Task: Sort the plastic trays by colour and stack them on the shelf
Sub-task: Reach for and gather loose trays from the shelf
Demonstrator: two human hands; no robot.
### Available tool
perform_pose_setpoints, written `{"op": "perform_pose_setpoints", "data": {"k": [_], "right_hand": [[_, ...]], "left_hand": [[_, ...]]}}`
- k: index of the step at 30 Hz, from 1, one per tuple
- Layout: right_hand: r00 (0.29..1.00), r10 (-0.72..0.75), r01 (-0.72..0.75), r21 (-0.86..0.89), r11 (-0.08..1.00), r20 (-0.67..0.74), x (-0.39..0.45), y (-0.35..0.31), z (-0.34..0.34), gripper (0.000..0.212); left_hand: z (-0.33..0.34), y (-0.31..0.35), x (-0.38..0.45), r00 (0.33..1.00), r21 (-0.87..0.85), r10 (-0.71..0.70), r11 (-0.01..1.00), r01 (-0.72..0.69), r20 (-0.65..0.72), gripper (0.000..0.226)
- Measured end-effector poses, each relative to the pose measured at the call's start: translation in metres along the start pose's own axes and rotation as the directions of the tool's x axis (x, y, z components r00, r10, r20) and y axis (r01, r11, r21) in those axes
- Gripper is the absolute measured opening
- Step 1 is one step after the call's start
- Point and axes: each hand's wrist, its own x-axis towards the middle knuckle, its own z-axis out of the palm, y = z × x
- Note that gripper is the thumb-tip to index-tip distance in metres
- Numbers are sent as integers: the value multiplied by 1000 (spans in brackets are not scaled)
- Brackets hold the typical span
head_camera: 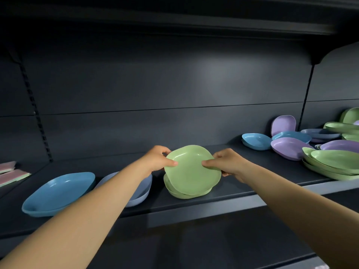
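Green tray [191, 169] pinched at both edges by left hand [155, 159] & right hand [228, 162], held tilted over green stack [186, 193] on shelf [223, 191], blue tray [58, 193] far left.

Two bare forearms reach in from the bottom edge, uncovered along all of their visible length, with no sleeve or cuff in sight. The left hand [157, 158] and the right hand [227, 162] are bare too, without gloves. Both arms look smooth and slender, narrowing toward the wrists, and the fingernails that show are short; finer detail is too blurred to tell.
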Motion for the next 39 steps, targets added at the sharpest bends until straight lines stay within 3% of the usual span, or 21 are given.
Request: {"op": "perform_pose_setpoints", "data": {"k": [4, 7, 12, 19, 33, 39], "right_hand": [[999, 19, -20, -30, 999, -30, 7, 9, 5, 23], [998, 38, -40, -34, 999, -59, 12, 14, 8, 37], [997, 59, -62, -77, 995, -50, 18, 15, 14, 18], [998, 64, -65, -128, 990, -12, 22, 21, 17, 27], [999, 35, -36, -260, 965, -6, 18, 32, 29, 35], [999, -2, -12, -320, 947, -43, 15, 27, 22, 31]], "left_hand": [[8, -1, 3, 1000, 93, -25, 995, 25, 0, 26], [13, -4, 7, 999, 124, -32, 992, 34, -19, 26], [16, -10, 13, 998, 152, -26, 988, 34, -54, 27], [13, -17, 11, 998, 392, -35, 920, 11, 54, 45], [17, -27, 19, 989, 442, -72, 897, 7, 129, 38], [17, -13, 20, 986, 552, -57, 833, -40, 158, 49]]}}
